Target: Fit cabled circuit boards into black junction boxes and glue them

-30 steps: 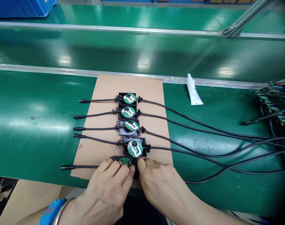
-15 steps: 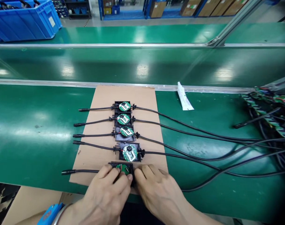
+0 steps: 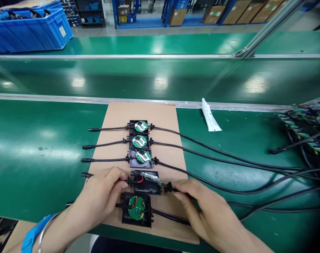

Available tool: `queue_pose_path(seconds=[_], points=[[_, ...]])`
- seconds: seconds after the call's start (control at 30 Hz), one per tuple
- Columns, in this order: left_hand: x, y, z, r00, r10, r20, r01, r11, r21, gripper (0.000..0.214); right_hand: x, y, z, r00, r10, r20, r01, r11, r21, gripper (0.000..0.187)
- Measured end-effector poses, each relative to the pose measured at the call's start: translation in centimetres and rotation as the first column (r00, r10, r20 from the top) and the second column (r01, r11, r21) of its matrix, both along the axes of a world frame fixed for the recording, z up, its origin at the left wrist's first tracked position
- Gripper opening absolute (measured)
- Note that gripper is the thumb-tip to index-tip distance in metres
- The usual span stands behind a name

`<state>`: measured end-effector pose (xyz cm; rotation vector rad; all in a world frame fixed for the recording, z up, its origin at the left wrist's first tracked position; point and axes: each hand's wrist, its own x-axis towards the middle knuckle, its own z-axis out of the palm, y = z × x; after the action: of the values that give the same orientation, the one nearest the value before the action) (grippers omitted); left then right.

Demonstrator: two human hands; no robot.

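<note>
Five black housings with cables lie in a row on a cardboard sheet point(image 3: 115, 116). The three far ones point(image 3: 139, 141) each show a round green circuit board. On the fourth housing point(image 3: 146, 182) red, white and blue wires are exposed. My left hand point(image 3: 103, 198) pinches its thin cable just left of it. My right hand point(image 3: 199, 207) pinches the black cable point(image 3: 169, 187) at the strain relief on its right side. The nearest housing point(image 3: 137, 209) holds a green board with coloured wires and lies between my hands, untouched.
Long black cables run right to a tangled bundle of wired parts point(image 3: 307, 130). A white tube point(image 3: 210, 120) lies by the metal rail point(image 3: 44, 97). Beyond it is a green conveyor belt. A blue bin point(image 3: 30, 31) stands at the far left.
Both hands left the nearest housing and took the cables on either side of the fourth one. Its green board no longer faces up; wires show instead. The view tilted upward.
</note>
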<state>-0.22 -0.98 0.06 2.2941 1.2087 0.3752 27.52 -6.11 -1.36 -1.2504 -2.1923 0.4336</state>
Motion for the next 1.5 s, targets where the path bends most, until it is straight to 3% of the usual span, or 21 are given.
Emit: queue_pose_path(seconds=[0.07,0.2,0.43,0.6,0.77,0.93,1.13,1.33,1.4,1.5], points=[[0.0,-0.3,0.6,1.000,0.008,0.029,-0.006,0.999,-0.054,0.013,0.1,-0.4,1.5,0.996,0.077,0.049,-0.074,0.995,-0.065,0.030],[0.6,-0.3,0.8,0.999,-0.024,-0.035,0.025,1.000,0.004,0.014,-0.5,0.0,3.5,0.981,0.152,0.118,-0.125,0.971,-0.206,0.030],[2.3,0.3,-0.9,0.998,-0.045,-0.051,0.051,0.993,0.110,0.017,-2.4,1.3,3.9,0.905,0.210,0.371,-0.099,0.950,-0.297,0.020],[2.6,0.3,-1.1,0.999,-0.038,-0.028,0.040,0.994,0.105,0.017,-3.7,2.2,4.1,0.839,0.241,0.488,-0.069,0.937,-0.344,0.019],[2.2,0.5,-0.9,1.000,-0.030,0.007,0.030,1.000,0.000,0.014,-4.7,2.8,3.3,0.798,0.300,0.523,-0.127,0.932,-0.340,0.055],[1.5,0.7,-0.3,0.997,-0.018,0.077,0.024,0.997,-0.073,0.022,-5.3,2.5,2.3,0.776,0.323,0.542,-0.148,0.928,-0.341,0.056],[1.1,0.4,-0.4,0.995,-0.022,0.095,0.009,0.992,0.127,0.018,-5.4,2.2,2.0,0.792,0.285,0.540,-0.149,0.948,-0.281,0.054],[0.8,0.0,-1.5,0.988,-0.090,0.124,0.038,0.927,0.374,0.018,-5.4,2.1,1.4,0.814,0.249,0.525,-0.145,0.962,-0.232,0.053],[0.8,0.0,-1.4,0.986,-0.103,0.128,0.047,0.926,0.376,0.016,-5.4,2.1,1.2,0.824,0.236,0.515,-0.145,0.967,-0.211,0.053],[0.7,0.2,-0.8,0.973,-0.116,0.199,0.063,0.964,0.257,0.016,-5.4,2.1,1.1,0.833,0.228,0.503,-0.149,0.970,-0.193,0.052]])
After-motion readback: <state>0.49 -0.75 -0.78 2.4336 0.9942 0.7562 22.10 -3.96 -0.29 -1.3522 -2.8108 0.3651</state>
